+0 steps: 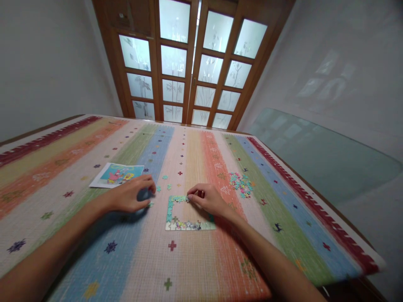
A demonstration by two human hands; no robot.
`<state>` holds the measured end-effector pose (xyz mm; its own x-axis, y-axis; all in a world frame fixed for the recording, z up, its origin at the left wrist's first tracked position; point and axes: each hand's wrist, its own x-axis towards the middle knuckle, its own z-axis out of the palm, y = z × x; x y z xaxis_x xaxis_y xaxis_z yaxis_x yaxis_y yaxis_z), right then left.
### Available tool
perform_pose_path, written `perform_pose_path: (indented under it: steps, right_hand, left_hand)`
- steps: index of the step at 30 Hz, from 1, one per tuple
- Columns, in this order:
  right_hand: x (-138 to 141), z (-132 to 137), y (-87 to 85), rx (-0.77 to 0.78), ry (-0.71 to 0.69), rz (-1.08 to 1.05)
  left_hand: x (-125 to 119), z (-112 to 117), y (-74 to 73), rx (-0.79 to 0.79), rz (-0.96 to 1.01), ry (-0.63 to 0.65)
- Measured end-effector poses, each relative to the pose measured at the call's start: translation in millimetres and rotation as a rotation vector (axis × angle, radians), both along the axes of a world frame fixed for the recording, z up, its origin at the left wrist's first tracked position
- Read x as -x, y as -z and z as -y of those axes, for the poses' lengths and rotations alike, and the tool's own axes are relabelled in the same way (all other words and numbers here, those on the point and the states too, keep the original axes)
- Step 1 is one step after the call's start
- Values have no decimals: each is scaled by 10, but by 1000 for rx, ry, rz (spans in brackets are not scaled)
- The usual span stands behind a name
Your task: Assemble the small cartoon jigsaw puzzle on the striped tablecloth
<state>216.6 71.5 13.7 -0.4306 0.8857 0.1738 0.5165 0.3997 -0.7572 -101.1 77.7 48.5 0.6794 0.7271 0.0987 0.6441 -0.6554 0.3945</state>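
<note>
A partly joined jigsaw frame lies flat in the middle of the striped tablecloth. My right hand rests on the frame's top edge, fingers pinched together on a small piece there. My left hand lies curled on the cloth to the frame's left, fingertips down by a few loose pieces; what it holds, if anything, is hidden. A heap of loose puzzle pieces sits to the right of my right hand.
A cartoon reference picture lies on the cloth beyond my left hand. Wooden doors with frosted glass panes stand behind the table. A glass tabletop leans against the right wall. The table's right edge runs diagonally.
</note>
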Motion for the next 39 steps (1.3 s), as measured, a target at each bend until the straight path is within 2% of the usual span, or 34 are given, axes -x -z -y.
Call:
perform_pose_path:
  steps: [5,15,24,31,39]
  right_hand:
    - [17,-2,45,-101,-25,97]
    - [9,52,38,-201,-52,179]
    - [2,62,54,-308,-68,357]
    - [-15,80,29,-303,-67,352]
    - [-42,91,32,-305,-71,343]
  left_hand:
    - [89,3,5,101,-92,-53]
    - [50,-4,95,154,-59,-46]
    - [-23,13,110,175,-36,-66]
    - [-84,17,147,139,0,-39]
    - [-127,37,156,126,51,-98]
